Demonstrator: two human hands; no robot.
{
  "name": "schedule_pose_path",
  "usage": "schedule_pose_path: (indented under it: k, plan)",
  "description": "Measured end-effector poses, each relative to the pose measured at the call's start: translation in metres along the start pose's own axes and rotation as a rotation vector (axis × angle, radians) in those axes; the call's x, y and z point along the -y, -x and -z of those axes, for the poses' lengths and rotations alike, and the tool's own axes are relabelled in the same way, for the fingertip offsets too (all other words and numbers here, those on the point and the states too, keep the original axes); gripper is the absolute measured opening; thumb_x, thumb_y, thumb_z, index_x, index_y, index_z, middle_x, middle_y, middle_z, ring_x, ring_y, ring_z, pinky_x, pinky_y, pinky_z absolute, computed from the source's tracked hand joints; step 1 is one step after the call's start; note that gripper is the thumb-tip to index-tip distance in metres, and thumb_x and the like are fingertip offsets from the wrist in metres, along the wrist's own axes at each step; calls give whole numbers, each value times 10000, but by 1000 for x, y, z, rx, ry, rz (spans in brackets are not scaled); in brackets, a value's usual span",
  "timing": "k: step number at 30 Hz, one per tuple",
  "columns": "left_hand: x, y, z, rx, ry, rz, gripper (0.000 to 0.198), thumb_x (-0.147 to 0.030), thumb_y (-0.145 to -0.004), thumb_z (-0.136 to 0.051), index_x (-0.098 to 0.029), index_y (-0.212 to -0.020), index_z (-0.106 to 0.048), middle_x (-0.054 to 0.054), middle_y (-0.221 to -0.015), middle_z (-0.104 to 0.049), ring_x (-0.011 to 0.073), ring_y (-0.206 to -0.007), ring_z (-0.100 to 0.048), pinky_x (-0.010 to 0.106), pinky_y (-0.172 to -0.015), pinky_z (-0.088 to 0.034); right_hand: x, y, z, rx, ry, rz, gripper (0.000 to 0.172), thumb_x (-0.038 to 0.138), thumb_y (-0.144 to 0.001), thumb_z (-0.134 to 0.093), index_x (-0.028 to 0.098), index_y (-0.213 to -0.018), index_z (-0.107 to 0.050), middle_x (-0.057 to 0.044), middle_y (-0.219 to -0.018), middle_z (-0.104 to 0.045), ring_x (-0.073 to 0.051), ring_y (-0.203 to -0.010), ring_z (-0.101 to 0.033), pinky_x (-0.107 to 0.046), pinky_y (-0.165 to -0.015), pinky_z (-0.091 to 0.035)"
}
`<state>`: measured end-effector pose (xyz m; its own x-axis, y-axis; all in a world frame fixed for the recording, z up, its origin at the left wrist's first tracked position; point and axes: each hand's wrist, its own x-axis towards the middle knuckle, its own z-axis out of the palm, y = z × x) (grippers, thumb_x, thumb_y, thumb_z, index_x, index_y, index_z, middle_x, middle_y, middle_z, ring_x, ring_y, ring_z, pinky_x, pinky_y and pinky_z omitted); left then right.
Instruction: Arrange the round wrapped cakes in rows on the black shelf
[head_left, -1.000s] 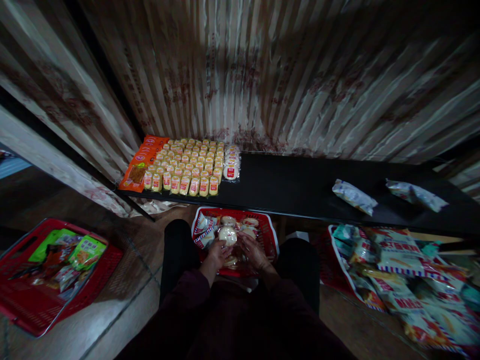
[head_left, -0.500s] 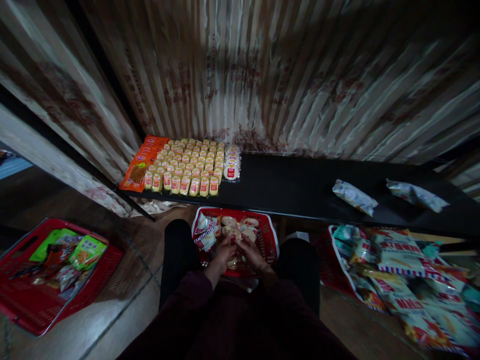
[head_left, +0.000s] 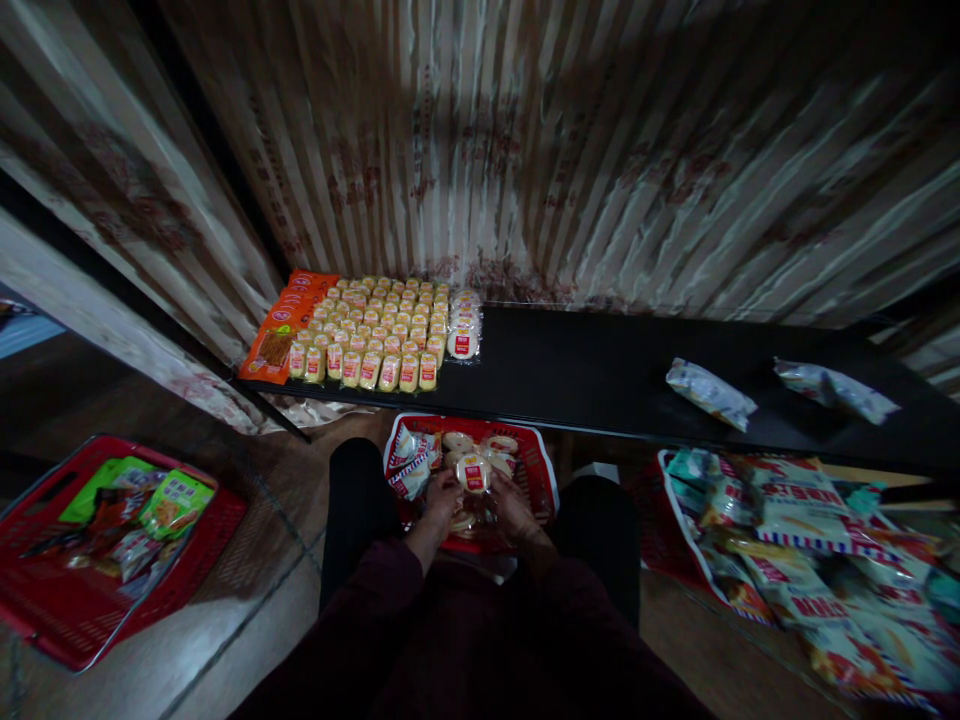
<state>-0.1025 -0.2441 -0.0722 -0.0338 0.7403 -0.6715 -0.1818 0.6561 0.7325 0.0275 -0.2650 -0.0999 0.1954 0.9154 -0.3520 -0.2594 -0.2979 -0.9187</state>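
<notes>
Centrally in the head view, the left grip [head_left: 447, 492] and the right grip [head_left: 511, 505] grasp opposite edges of a wrapped round cake [head_left: 472, 473] between them. Beneath both lies a red basket [head_left: 535, 474] of packets [head_left: 412, 481]; beyond, a black surface [head_left: 574, 365] bears wrapped yellow cakes [head_left: 371, 335].

Curtain [head_left: 480, 180] sits behind the bench [head_left: 570, 370], cakes [head_left: 375, 335] on its left end, two bags [head_left: 709, 393] on the right. Middle basket [head_left: 533, 462] is kinda tucked between the knees [head_left: 354, 500], left basket [head_left: 171, 588] and right basket [head_left: 662, 535] out either side.
</notes>
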Motion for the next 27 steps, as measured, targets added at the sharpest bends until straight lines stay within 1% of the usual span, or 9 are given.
schedule_pose_path:
  k: [3,6,11,14,17,20,22,27]
  plan:
    - [-4,-1,-2,-20,-5,-28,333,-41,-638,-619,-173,-942,-648,32,-846,-666,113,-680,-599,225,-640,-480,0,0,-1,-11,-43,-78,597,605,-635,-595,240,-1106,-628,-87,-950,-725,-275,-847,-684,-413,-762,-533]
    - [-8,-4,-4,-29,11,-104,311,1,-619,-624,-168,-877,-671,27,-813,-674,135,-736,-614,256,-729,-483,-2,0,-1,-62,-69,-98,554,569,-657,-612,247,-1107,-635,-70,-1005,-717,-265,-868,-680,-404,-769,-537]
    - [-11,-9,-3,-16,3,-176,296,15,-649,-607,-180,-859,-676,17,-822,-673,146,-796,-617,286,-833,-469,0,0,0,-135,-64,-34,550,522,-620,-694,200,-1065,-672,-73,-992,-721,-271,-911,-662,-427,-841,-515]
    - [-13,-10,-2,-6,6,-228,308,15,-651,-608,-207,-855,-674,12,-874,-675,161,-899,-612,295,-914,-442,6,2,-1,-185,-6,32,518,510,-596,-721,193,-1005,-703,-83,-1016,-714,-280,-978,-636,-443,-908,-481]
    - [-17,-7,-2,-14,-57,-315,327,19,-655,-598,-232,-853,-666,16,-909,-661,180,-985,-582,311,-979,-402,12,2,-5,-212,13,71,517,530,-596,-714,194,-988,-710,-89,-1034,-707,-285,-1017,-617,-449,-929,-468]
    - [-23,-1,-3,-47,-115,-403,332,12,-674,-584,-231,-894,-639,31,-930,-639,186,-984,-569,319,-995,-384,17,2,-8,-208,13,75,526,539,-599,-710,193,-995,-706,-88,-1051,-702,-282,-1011,-619,-447,-915,-475]
    - [-27,4,-4,-61,-108,-440,324,0,-688,-579,-225,-918,-618,38,-941,-625,184,-969,-569,318,-985,-385,21,2,-9,-203,22,80,524,539,-606,-706,199,-1005,-702,-80,-1045,-704,-279,-1004,-623,-444,-899,-484]
    - [-41,13,-8,-76,-100,-520,271,-29,-715,-566,-230,-893,-605,31,-905,-602,180,-952,-551,304,-971,-375,33,3,-18,-188,45,119,533,522,-629,-689,210,-1062,-679,-69,-1066,-699,-273,-987,-633,-426,-875,-499]
